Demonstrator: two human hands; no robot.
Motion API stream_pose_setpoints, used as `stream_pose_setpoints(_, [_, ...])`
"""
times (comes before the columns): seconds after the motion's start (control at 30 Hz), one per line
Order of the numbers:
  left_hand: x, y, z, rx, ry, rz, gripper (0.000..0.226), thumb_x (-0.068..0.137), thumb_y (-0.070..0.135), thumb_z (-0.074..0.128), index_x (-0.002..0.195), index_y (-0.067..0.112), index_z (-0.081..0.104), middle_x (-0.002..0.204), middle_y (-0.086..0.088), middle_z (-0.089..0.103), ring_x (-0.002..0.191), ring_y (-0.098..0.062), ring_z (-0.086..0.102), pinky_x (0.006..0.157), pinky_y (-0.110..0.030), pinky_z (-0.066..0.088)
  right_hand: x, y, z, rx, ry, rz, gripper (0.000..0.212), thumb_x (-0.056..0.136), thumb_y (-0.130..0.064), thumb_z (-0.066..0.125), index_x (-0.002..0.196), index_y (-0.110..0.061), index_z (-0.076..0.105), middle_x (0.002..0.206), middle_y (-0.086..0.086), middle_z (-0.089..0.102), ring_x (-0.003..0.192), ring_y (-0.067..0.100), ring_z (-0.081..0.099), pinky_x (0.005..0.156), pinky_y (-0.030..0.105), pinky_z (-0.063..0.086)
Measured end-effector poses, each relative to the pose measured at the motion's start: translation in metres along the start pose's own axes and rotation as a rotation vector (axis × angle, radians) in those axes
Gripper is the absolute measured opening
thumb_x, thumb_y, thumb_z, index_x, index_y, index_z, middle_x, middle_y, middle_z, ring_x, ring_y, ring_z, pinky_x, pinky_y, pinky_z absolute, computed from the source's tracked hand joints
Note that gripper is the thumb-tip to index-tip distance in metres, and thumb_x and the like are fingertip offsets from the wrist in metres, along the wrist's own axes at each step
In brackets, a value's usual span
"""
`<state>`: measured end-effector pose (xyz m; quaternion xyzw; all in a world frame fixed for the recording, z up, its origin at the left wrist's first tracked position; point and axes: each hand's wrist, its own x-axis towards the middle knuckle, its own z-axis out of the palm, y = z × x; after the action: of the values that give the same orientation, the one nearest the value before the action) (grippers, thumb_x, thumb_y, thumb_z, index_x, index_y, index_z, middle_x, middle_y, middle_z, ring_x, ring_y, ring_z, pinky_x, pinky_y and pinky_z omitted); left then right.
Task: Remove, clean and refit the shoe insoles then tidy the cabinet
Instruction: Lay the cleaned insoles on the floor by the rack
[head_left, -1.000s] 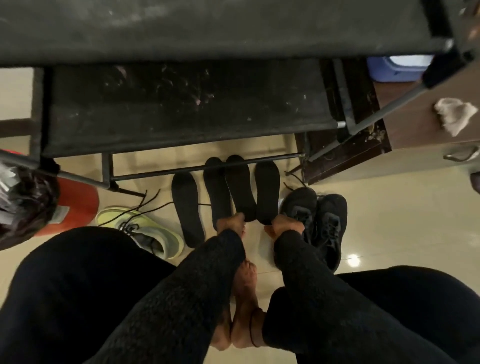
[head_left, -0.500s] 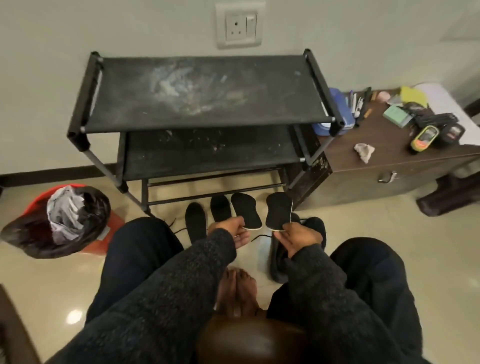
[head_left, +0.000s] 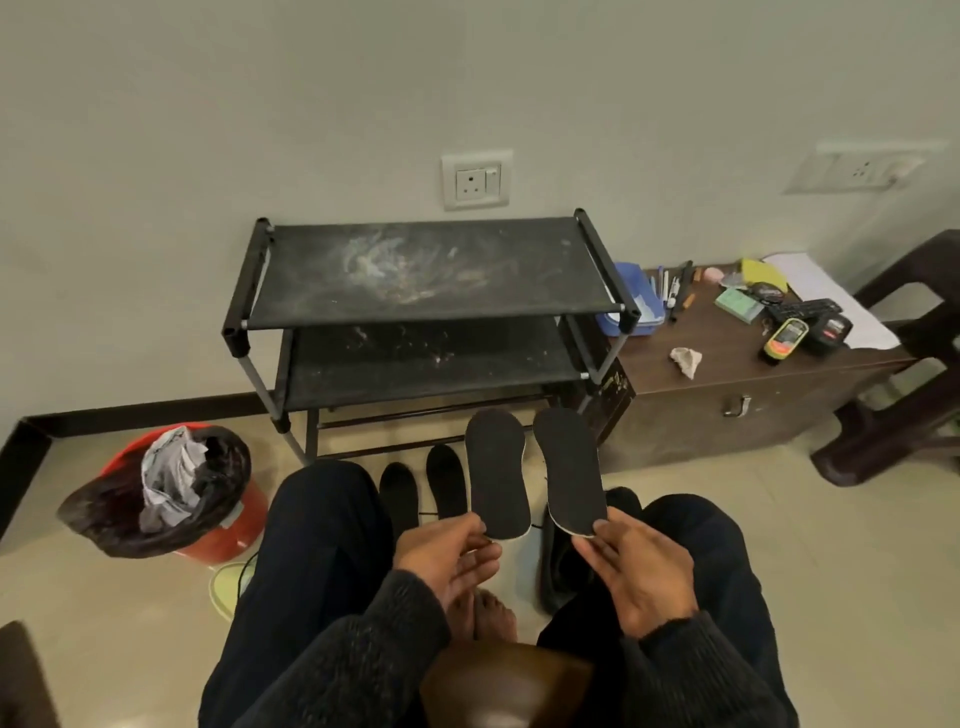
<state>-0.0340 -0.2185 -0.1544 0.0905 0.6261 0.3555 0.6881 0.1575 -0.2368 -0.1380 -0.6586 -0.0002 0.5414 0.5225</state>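
From the head camera, two black insoles are seen lifted off the floor where they lay a second ago. The left insole is pinched at its heel by the fingers of the left hand; the right insole is pinched likewise by the right hand. Two more insoles are left on the floor below the dusty shoe rack. A black shoe lies just beside the right knee. Refitting is judged to be next, since both insoles are now raised and held.
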Motion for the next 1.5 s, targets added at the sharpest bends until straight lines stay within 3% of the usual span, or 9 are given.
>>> stream_pose_setpoints(0.23, [0.029, 0.009, 0.012, -0.047, 0.008, 0.133, 0.021, 0.091, 0.001, 0.068, 0.113, -0.001, 0.067, 0.091, -0.021, 0.075, 0.082, -0.03, 0.075, 0.068, -0.034, 0.06, 0.019, -0.022, 0.016, -0.017, -0.029, -0.096, 0.021, 0.093, 0.014, 0.057, 0.107, 0.002, 0.067, 0.1, 0.023, 0.073, 0.094, 0.033, 0.072, 0.081, 0.04, 0.059])
stream_pose_setpoints(0.43, [0.078, 0.038, 0.046, -0.079, 0.029, 0.175, 0.023, 0.094, -0.001, 0.064, 0.117, -0.003, 0.064, 0.099, -0.025, 0.071, 0.089, -0.033, 0.072, 0.08, -0.04, 0.061, 0.069, -0.051, 0.059, -0.039, -0.014, -0.117, 0.021, 0.094, 0.015, 0.053, 0.101, 0.001, 0.065, 0.092, 0.018, 0.068, 0.084, 0.027, 0.066, 0.084, 0.041, 0.057])
stream_pose_setpoints(0.63, [0.132, 0.072, 0.077, -0.1, 0.047, 0.2, 0.03, 0.094, -0.002, 0.064, 0.124, 0.0, 0.061, 0.101, -0.023, 0.071, 0.093, -0.031, 0.071, 0.082, -0.038, 0.061, 0.143, -0.07, 0.096, -0.058, -0.002, -0.097, 0.025, 0.097, 0.009, 0.052, 0.114, -0.002, 0.067, 0.111, 0.018, 0.068, 0.103, 0.031, 0.068, 0.096, 0.045, 0.056])
stream_pose_setpoints(0.7, [0.149, 0.075, 0.084, -0.087, 0.043, 0.207, 0.031, 0.094, -0.001, 0.064, 0.125, 0.0, 0.061, 0.101, -0.023, 0.072, 0.092, -0.029, 0.071, 0.085, -0.039, 0.061, 0.168, -0.071, 0.104, -0.055, 0.015, -0.092, 0.027, 0.097, 0.009, 0.053, 0.118, -0.001, 0.067, 0.114, 0.019, 0.069, 0.104, 0.031, 0.068, 0.094, 0.043, 0.057])
stream_pose_setpoints(0.8, [0.169, 0.074, 0.091, -0.063, 0.04, 0.214, 0.029, 0.094, 0.001, 0.065, 0.123, 0.003, 0.063, 0.101, -0.02, 0.072, 0.093, -0.028, 0.072, 0.089, -0.041, 0.06, 0.197, -0.07, 0.114, -0.057, 0.031, -0.096, 0.021, 0.095, 0.01, 0.055, 0.101, -0.004, 0.07, 0.108, 0.02, 0.071, 0.096, 0.03, 0.07, 0.087, 0.041, 0.059])
stream_pose_setpoints(0.93, [0.187, 0.073, 0.098, -0.064, 0.026, 0.214, 0.034, 0.095, 0.003, 0.064, 0.129, 0.005, 0.06, 0.106, -0.02, 0.071, 0.099, -0.028, 0.071, 0.089, -0.039, 0.06, 0.22, -0.067, 0.124, -0.043, 0.033, -0.105, 0.022, 0.093, 0.011, 0.056, 0.102, -0.003, 0.071, 0.098, 0.017, 0.072, 0.084, 0.025, 0.069, 0.087, 0.041, 0.059])
stream_pose_setpoints(1.03, [0.194, 0.075, 0.102, -0.07, 0.013, 0.213, 0.035, 0.095, 0.002, 0.063, 0.129, 0.005, 0.059, 0.109, -0.021, 0.07, 0.103, -0.029, 0.07, 0.091, -0.039, 0.059, 0.227, -0.067, 0.133, -0.008, 0.027, -0.109, 0.026, 0.093, 0.013, 0.056, 0.089, -0.009, 0.068, 0.095, 0.014, 0.07, 0.082, 0.024, 0.068, 0.087, 0.041, 0.058])
stream_pose_setpoints(1.3, [0.207, 0.073, 0.105, -0.073, 0.016, 0.218, 0.024, 0.096, 0.004, 0.062, 0.12, 0.008, 0.062, 0.113, -0.02, 0.068, 0.105, -0.029, 0.07, 0.081, -0.032, 0.06, 0.249, -0.063, 0.147, 0.005, 0.075, -0.127, 0.02, 0.089, 0.008, 0.064, 0.104, -0.004, 0.072, 0.113, 0.013, 0.071, 0.093, 0.025, 0.07, 0.071, 0.036, 0.061])
stream_pose_setpoints(1.5, [0.212, 0.067, 0.107, -0.091, 0.031, 0.209, 0.026, 0.095, 0.002, 0.063, 0.12, 0.004, 0.062, 0.112, -0.019, 0.068, 0.101, -0.027, 0.07, 0.082, -0.033, 0.06, 0.255, -0.059, 0.148, 0.032, 0.165, -0.155, 0.022, 0.084, 0.009, 0.07, 0.078, -0.012, 0.067, 0.103, 0.019, 0.072, 0.076, 0.025, 0.069, 0.08, 0.044, 0.063])
